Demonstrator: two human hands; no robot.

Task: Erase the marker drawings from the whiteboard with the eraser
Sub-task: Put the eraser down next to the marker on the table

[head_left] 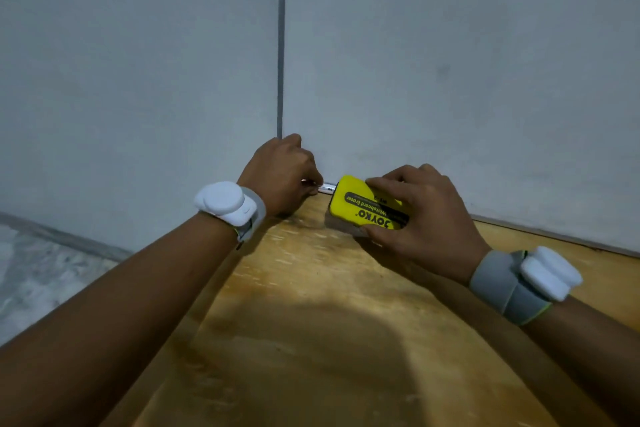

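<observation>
We see the right hand (420, 215) gripping a yellow Joyko whiteboard eraser (363, 206) on the wooden tabletop (311, 305), close against the grey wall (450, 62). The left hand (278, 177), curled, pinches what may be a marker (327, 188), mostly hidden behind the eraser. Both wrists carry grey straps with white sensor pucks (223, 201).
</observation>
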